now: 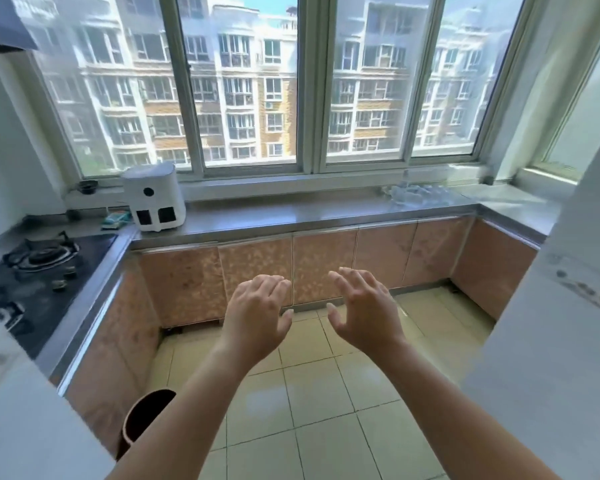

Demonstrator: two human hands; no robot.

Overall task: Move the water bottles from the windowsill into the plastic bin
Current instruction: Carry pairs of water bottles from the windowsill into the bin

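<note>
Several clear water bottles (418, 194) lie in a blurred cluster on the grey windowsill counter (291, 213), right of centre under the window. My left hand (257, 313) and my right hand (366, 308) are held out side by side over the floor, well short of the counter. Both have relaxed, spread fingers and hold nothing. A brown round container (146, 420) shows at the lower left, partly hidden by my left forearm; I cannot tell if it is the bin.
A white appliance (155, 195) stands on the counter at the left. A gas hob (39, 268) fills the left counter. Pink cabinet doors (326, 265) run below the counter. A white wall edge (551, 341) juts in at the right. Tiled floor (309, 393) lies ahead.
</note>
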